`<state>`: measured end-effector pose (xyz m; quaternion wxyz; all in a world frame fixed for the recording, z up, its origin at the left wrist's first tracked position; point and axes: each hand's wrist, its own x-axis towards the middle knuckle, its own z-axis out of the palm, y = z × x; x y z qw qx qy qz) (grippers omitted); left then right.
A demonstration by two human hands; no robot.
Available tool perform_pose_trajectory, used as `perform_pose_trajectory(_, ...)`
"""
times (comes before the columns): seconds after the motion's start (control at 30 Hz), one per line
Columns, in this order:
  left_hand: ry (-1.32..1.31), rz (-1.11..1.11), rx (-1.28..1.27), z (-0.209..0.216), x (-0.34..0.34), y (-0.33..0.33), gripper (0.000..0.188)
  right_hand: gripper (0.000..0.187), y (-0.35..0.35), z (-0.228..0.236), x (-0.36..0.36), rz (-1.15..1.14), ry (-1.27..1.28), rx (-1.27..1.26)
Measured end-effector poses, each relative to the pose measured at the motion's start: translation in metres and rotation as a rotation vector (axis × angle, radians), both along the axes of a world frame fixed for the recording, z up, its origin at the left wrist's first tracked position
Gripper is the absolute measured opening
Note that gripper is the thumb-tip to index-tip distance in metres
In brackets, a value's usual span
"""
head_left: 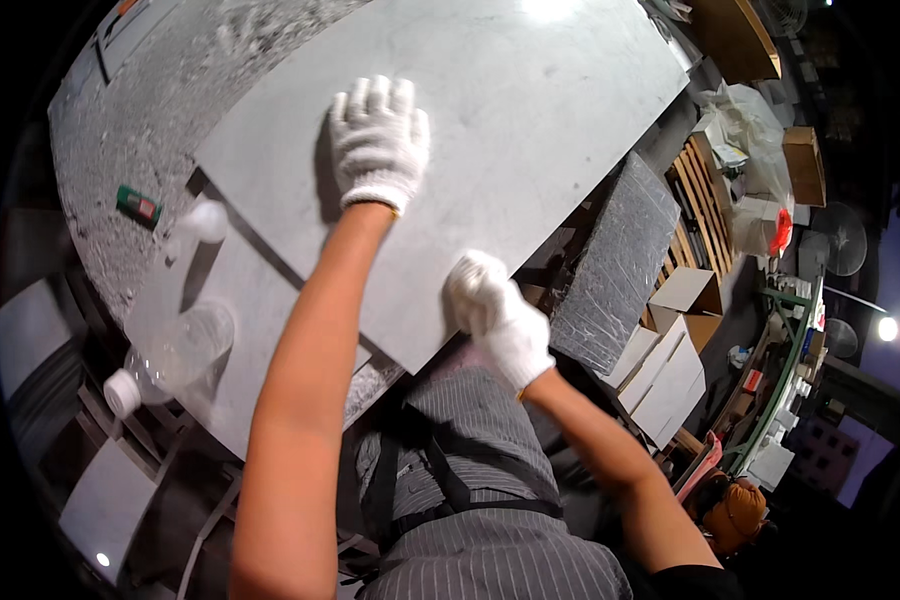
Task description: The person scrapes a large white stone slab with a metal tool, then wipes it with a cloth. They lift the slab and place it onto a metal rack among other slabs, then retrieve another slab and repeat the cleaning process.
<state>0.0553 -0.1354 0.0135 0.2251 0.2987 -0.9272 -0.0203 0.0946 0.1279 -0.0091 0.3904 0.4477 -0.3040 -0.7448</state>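
A large, smooth grey slab (pixel 510 130) lies across the work surface before me. My left hand (pixel 380 150), in a white knitted glove, rests flat on it with the fingers stretched out. Closer to my body, my right hand (pixel 500 320) wears a matching glove and is closed at the slab's near right edge. Its curled fingers hide whatever they may hold. Left of the slab, a clear plastic bottle (pixel 195 345) with a white cap lies beside a blurred white object (pixel 205 222). A small green item (pixel 138 205) sits farther left.
A speckled grey surface (pixel 120 150) extends under and beyond the slab. At the right stand a dark plastic-wrapped block (pixel 620 265), wooden slats (pixel 705 200), white cartons (pixel 665 385) and a cardboard box (pixel 802 165). Pale panels (pixel 110 505) stand low at the left.
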Motion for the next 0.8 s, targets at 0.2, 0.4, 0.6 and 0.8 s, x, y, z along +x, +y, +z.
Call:
perform_pose_trajectory(0.2,0.104,-0.179,0.124,-0.004,0.067,0.027,0.036,0.01,-0.019,0.092,0.106,1.2,1.714,0.803)
perform_pose_trajectory(0.4,0.079,-0.196,0.136,-0.005,0.107,0.036,0.039,0.035,0.033,0.106,0.166,1.517,2.686,0.931)
perform_pose_trajectory(0.6,-0.13,-0.193,0.167,0.005,0.127,0.046,0.048,0.047,0.055,0.094,0.19,1.599,2.518,0.975)
perform_pose_trajectory(0.8,-0.269,-0.201,0.192,0.015,0.143,0.057,0.054,0.057,0.072,0.091,0.204,1.522,2.455,1.172)
